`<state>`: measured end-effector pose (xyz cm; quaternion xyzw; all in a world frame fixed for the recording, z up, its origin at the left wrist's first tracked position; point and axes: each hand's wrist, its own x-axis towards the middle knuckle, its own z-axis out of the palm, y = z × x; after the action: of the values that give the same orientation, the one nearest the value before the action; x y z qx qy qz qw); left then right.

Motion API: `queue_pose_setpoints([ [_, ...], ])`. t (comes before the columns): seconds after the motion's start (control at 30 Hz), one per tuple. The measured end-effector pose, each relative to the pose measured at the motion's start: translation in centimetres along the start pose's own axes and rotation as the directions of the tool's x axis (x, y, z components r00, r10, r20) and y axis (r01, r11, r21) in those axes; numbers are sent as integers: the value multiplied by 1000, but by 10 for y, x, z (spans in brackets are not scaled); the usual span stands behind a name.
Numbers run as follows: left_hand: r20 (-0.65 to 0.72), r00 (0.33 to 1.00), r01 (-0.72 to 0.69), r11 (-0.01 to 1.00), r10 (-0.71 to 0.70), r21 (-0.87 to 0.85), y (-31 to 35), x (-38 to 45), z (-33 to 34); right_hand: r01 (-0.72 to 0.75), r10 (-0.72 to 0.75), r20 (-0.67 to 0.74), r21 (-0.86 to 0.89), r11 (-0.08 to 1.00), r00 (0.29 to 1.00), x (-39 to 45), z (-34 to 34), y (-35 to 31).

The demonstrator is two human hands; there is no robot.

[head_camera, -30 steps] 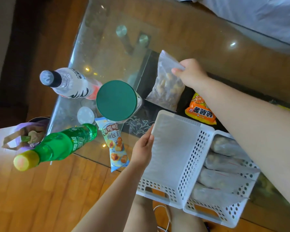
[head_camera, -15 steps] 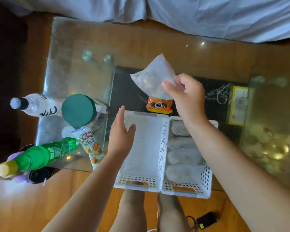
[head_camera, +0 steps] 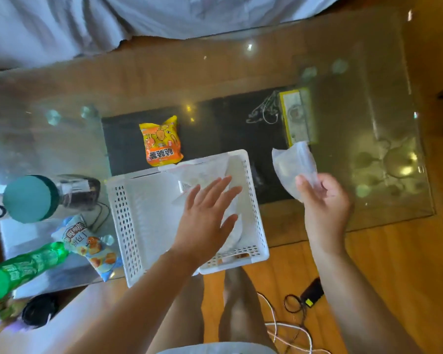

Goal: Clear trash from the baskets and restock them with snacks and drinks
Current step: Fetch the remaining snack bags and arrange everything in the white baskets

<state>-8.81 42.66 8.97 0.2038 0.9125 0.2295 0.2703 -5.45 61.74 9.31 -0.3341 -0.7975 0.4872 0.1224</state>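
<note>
Two white perforated baskets stand side by side at the near edge of the glass table; the left basket [head_camera: 138, 213] shows a bare floor, the right basket [head_camera: 253, 200] holds clear plastic snack bags [head_camera: 205, 175]. My left hand [head_camera: 205, 218] hovers flat, fingers spread, over the bags in the right basket. My right hand [head_camera: 322, 203] grips a clear plastic bag [head_camera: 292, 164] to the right of the baskets, above the table. An orange snack packet [head_camera: 161, 144] lies just behind the baskets.
At the left stand a green-lidded jar [head_camera: 28, 198], a green bottle [head_camera: 23, 267] and a blue snack packet [head_camera: 92, 246]. A yellow box [head_camera: 297, 116] lies under the glass table [head_camera: 368, 123]. Cables and a black device [head_camera: 310, 295] lie on the wooden floor.
My right hand carried the clear bag from behind the baskets to their right side. My left hand moved from the left basket's edge over the right basket. The camera shifted right.
</note>
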Motion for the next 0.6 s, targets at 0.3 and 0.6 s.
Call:
queue_pose_setpoints([
  [0.3, 97, 991, 69, 969, -94, 237, -18, 27, 15, -50, 107, 160, -321, 946, 981, -25, 4, 87],
  [0.6, 75, 997, 4, 937, -32, 348, -11, 28, 22, -421, 403, -135, -150, 895, 905, 3, -18, 94],
])
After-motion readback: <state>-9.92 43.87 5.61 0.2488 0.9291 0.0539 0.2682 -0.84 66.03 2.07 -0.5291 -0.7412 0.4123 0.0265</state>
